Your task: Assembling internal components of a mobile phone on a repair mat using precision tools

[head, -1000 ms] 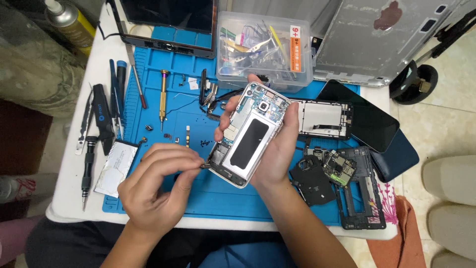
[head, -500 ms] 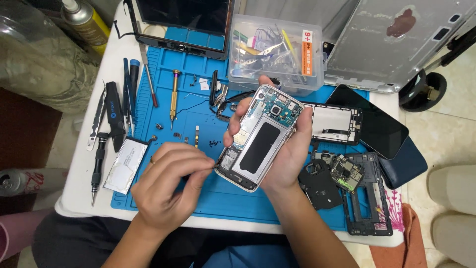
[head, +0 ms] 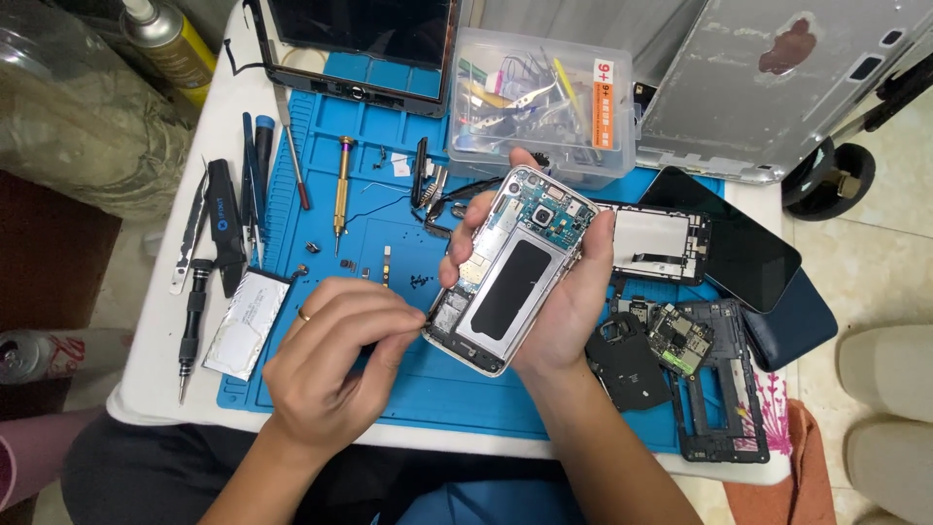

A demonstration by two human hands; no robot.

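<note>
Left of the hands: silver battery (head: 247, 323), black screwdriver (head: 192, 321), tweezers (head: 188, 235). Above them: clear parts box (head: 544, 92) (tools inside), gold-handled screwdriver (head: 341, 190), tablet (head: 362, 44). To the right: black phone screen (head: 736, 240), stripped phone frame (head: 719, 394).

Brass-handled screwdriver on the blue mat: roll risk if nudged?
Probably yes. The brass-handled screwdriver has a round, slim handle and lies loose on the blue mat, so a sideways push would likely roll it. It looks stiff and fairly heavy for its size. The mat's raised ridges may stop it early.
</note>
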